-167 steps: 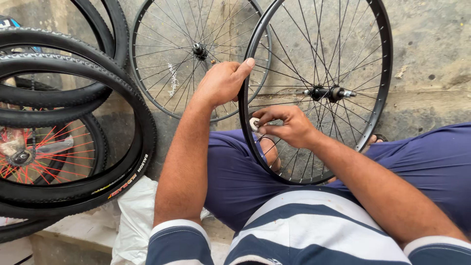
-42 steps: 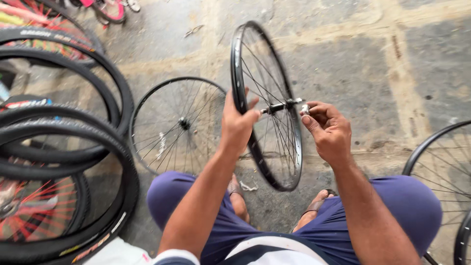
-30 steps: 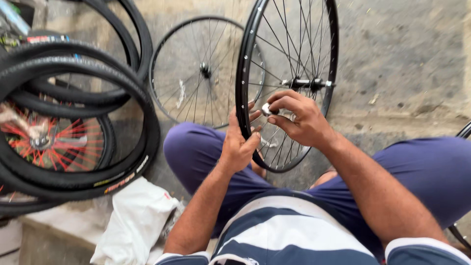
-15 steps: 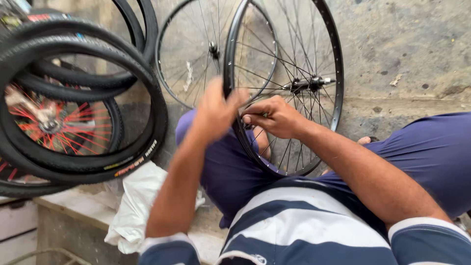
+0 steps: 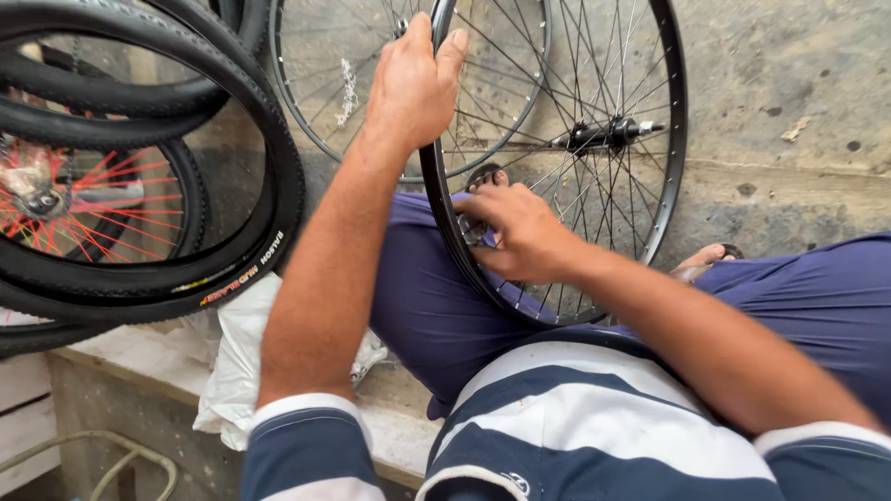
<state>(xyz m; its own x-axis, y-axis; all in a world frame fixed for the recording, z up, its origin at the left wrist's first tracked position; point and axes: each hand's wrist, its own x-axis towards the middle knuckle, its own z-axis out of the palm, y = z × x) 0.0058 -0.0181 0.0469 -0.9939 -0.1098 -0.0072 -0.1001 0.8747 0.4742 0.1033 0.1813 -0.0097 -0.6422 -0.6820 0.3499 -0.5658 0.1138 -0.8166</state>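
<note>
Two bare hands work a black spoked bicycle wheel rim (image 5: pixel 670 158) held upright over the person's lap. Left hand (image 5: pixel 413 83) wraps closed over the rim's upper edge, steadying it. Right hand (image 5: pixel 522 232) pinches its fingers around a small metal tool, barely visible, at the rim's lower inner edge where the spokes end. It looks like spoke adjustment; turning the rim onward would call for a firm left-hand hold.

glossy metal rim (image 5: pixel 670 139) — matt rubber tyres (image 5: pixel 278 186), rough concrete floor (image 5: pixel 789 74)
</note>
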